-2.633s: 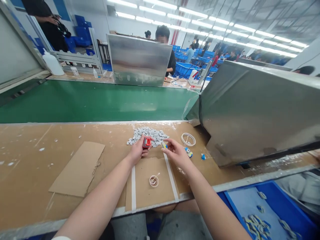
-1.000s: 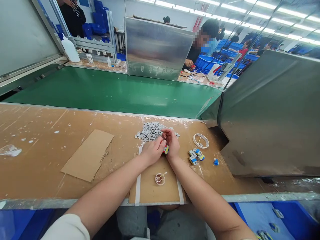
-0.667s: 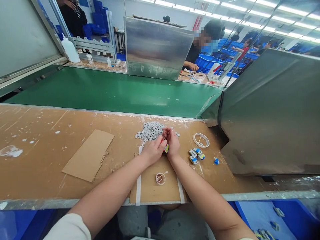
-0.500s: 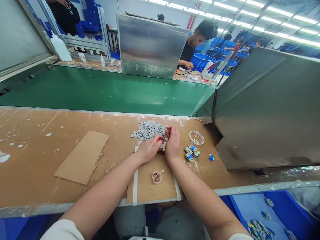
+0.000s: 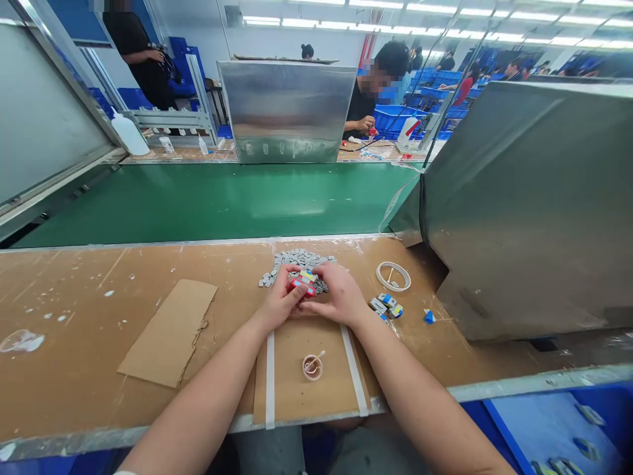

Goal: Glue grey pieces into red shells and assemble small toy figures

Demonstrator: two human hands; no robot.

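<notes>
My left hand pinches a small red piece with yellow and light-blue parts between thumb and fingers. Closed round the other side of the same piece is my right hand, its fingertips at the top edge and its thumb below. The fingers partly cover the piece, so its exact kind does not show. Just behind it lies a pile of small grey flat tiles. To the right of my right hand sits a cluster of small blue, yellow and grey pieces.
A small cup with a cotton swab stands on a taped cardboard sheet. Tape roll, blue scrap and loose cardboard lie around. Beyond is a green belt; a metal panel rises right. A person works opposite.
Both hands have lifted the red piece slightly and turned it, so more of it shows. My right hand has shifted from upright to curled over it. The view has tilted upward.
</notes>
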